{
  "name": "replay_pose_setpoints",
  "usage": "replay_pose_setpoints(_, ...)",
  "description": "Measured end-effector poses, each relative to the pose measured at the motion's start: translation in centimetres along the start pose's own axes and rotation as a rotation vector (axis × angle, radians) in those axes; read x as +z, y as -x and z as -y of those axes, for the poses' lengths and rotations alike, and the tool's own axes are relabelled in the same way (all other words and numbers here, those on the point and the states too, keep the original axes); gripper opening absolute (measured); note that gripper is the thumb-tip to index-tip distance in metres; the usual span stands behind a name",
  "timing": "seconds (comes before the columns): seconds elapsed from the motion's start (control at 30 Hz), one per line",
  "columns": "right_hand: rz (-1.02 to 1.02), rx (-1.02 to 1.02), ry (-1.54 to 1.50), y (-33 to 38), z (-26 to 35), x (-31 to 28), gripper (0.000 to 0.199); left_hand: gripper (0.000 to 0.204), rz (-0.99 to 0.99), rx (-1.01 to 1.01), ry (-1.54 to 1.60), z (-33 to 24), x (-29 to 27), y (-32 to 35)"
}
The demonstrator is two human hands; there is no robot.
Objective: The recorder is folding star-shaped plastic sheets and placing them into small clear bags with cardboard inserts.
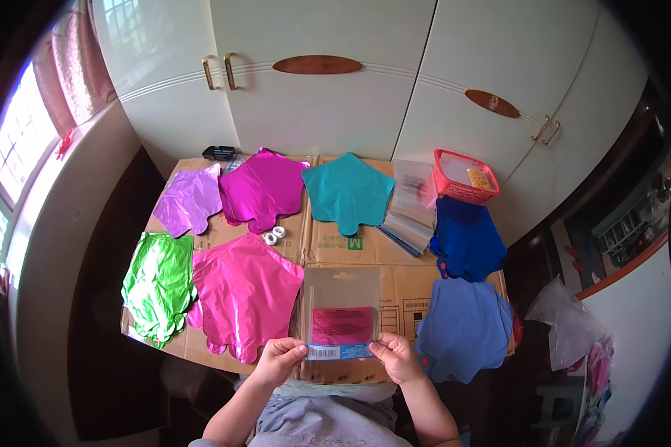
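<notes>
Flat clear plastic pouch with a blue band, magenta folded sheet inside, held over the tan cardboard's near side. Left hand and right hand: fingers pinched closed on its near corners. Risk, I judge: uneven pull creasing the film.

A clear bag shows a magenta insert and a blue strip, while sheets come in lime green, hot pink, lilac, purple, teal, deep blue and slate blue.
</notes>
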State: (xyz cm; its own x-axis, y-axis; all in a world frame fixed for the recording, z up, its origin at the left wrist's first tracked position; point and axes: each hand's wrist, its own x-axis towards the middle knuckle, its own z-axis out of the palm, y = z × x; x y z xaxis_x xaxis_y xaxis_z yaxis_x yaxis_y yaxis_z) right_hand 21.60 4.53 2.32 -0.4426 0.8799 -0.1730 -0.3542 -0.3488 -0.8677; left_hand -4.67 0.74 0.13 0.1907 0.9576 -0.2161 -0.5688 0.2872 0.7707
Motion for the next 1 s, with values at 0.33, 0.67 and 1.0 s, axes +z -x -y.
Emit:
replay_pose_setpoints(0.33, -0.086, -0.132, 0.162, -0.4, -0.1, 1.0, 0.016, 0.013, -0.068, 0.104, -0.362, -1.0, -0.6, 1.0)
replay_pose_setpoints(0.67, -1.304, -0.96, 0.56, 11.5, 11.7, -26.9, 0.015, 0.029, -0.104, 0.152, -0.603, -2.7, 0.4, 1.0)
replay_pose_setpoints(1.0, -1.549, 0.064, 0.253, 16.6, -4.0, -46.8, 0.034, 0.022, -0.11, 0.239, -0.389, -2.6, 0.1, 1.1)
